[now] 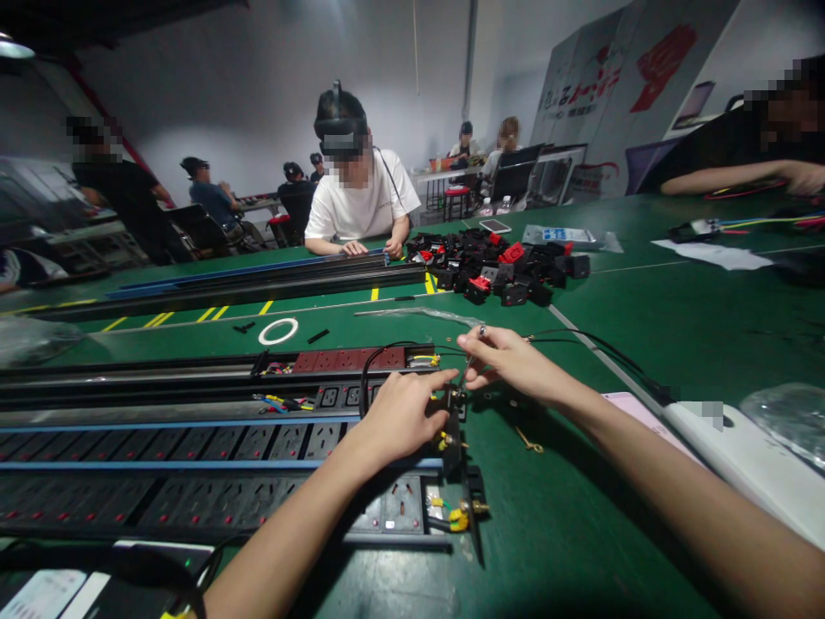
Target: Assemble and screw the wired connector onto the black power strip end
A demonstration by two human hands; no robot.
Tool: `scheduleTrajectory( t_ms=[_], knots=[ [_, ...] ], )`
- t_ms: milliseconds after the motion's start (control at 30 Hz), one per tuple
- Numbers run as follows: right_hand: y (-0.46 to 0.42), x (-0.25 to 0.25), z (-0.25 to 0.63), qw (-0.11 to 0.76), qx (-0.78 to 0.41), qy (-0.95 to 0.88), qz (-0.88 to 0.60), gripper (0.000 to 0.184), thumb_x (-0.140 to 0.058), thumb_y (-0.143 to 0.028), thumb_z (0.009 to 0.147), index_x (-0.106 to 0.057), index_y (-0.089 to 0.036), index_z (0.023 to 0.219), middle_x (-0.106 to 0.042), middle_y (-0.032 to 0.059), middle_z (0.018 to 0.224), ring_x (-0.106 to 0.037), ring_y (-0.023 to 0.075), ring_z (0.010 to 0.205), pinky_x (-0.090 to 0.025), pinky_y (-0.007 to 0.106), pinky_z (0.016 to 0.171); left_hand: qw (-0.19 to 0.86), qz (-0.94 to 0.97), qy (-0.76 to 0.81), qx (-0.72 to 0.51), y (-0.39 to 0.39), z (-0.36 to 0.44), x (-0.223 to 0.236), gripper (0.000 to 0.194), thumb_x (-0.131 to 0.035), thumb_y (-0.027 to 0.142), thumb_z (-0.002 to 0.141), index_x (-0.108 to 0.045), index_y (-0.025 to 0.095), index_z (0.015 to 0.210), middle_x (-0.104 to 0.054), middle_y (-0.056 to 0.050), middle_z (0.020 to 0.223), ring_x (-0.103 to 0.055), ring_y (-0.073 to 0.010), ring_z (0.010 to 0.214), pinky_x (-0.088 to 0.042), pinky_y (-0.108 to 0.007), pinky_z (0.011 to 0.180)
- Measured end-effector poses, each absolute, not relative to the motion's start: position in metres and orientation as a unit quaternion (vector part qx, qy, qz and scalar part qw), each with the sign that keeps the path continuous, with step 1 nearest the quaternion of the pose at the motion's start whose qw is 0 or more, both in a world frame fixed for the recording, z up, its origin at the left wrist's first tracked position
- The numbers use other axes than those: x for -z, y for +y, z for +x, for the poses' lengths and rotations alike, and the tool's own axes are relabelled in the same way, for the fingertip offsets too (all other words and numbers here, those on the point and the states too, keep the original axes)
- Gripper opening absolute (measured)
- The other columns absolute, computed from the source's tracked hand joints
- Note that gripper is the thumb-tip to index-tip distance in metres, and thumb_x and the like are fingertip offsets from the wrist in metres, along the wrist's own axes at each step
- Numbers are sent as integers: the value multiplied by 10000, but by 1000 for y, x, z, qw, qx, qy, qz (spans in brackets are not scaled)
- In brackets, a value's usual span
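Note:
Several long black power strips [193, 447] lie side by side on the green table [644, 344], their open ends showing coloured wires [451, 516]. My left hand [403, 413] is closed on the end of one strip, fingers curled around its end plate [455, 430]. My right hand [509, 357] pinches a thin metal tool [473, 352], a small screwdriver by its look, whose tip points down at that end plate. A black cable [380, 361] loops up from the strip beside my left hand.
A heap of black and red socket parts [503, 266] sits mid-table, a white ring [278, 331] to its left. A person in a white shirt [361, 202] works opposite on long rails [225, 288]. Another person's arm [741, 176] rests far right. A white strip [741, 456] lies near my right forearm.

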State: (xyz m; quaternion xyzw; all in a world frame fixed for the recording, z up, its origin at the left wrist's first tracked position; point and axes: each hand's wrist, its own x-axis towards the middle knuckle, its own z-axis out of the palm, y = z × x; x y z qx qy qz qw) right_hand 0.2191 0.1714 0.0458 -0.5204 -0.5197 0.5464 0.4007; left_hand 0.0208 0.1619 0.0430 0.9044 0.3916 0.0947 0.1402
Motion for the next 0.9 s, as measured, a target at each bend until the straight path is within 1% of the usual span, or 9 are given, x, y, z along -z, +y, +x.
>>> scheduleTrajectory(
  t_ms=[133,300,467,533,633,667,733,800,900],
  knots=[
    [174,-41,223,423,-564,-502,-502,250,-702,-298,833,-502,-197,944,-561,-37,718,-638,110,618,-635,283,637,138,904,393,-92,162,21,-44,580,-642,229,838,-510,276,1401,-684,-60,1240,-663,-262,1069,-499,-388,921],
    [178,-31,222,459,-558,-473,-504,410,-656,-226,829,-422,-249,1166,-499,-68,751,-640,110,607,-643,319,649,142,902,398,-88,161,22,-45,581,-641,229,838,-511,288,1401,-691,-51,1229,-664,-256,1074,-497,-378,924],
    [179,-22,220,456,-516,-495,-530,563,-609,-259,843,-315,-278,1322,-469,-85,719,-631,117,582,-614,286,598,153,902,393,-92,162,21,-46,577,-638,222,835,-522,293,1396,-670,-43,1270,-666,-246,1069,-493,-364,937],
    [178,-17,221,435,-485,-520,-553,577,-586,-281,858,-298,-267,1357,-478,-84,705,-623,118,558,-576,250,554,156,901,394,-92,161,21,-47,575,-638,222,834,-527,293,1393,-673,-42,1265,-667,-245,1066,-490,-364,944],
    [178,-12,224,343,-415,-586,-605,423,-503,-286,910,-405,-220,1316,-533,-62,665,-581,117,488,-485,222,507,162,901,394,-88,161,21,-47,568,-631,217,837,-530,297,1391,-696,-34,1222,-672,-246,1052,-490,-371,945],
    [178,-11,225,308,-379,-612,-622,342,-479,-275,923,-476,-203,1258,-568,-39,667,-581,123,499,-464,226,523,162,900,394,-88,161,21,-47,567,-629,216,839,-530,297,1391,-701,-32,1212,-672,-246,1051,-488,-372,947],
    [179,-9,225,253,-299,-658,-643,221,-454,-252,936,-600,-183,1088,-655,26,739,-621,151,614,-441,237,601,162,900,396,-87,161,21,-47,565,-631,218,839,-531,296,1390,-704,-33,1204,-670,-247,1056,-483,-373,956],
    [180,-8,224,223,-243,-684,-651,220,-445,-244,942,-654,-181,955,-709,75,870,-652,184,786,-423,241,683,162,899,399,-85,160,21,-47,565,-636,222,840,-532,296,1390,-704,-35,1202,-665,-247,1069,-478,-371,963],
    [180,-7,222,200,-227,-691,-656,267,-424,-252,953,-681,-184,940,-726,96,973,-653,206,911,-406,242,739,160,899,400,-83,159,22,-48,561,-636,227,845,-530,300,1391,-707,-35,1193,-660,-249,1076,-476,-372,963]
  ],
)
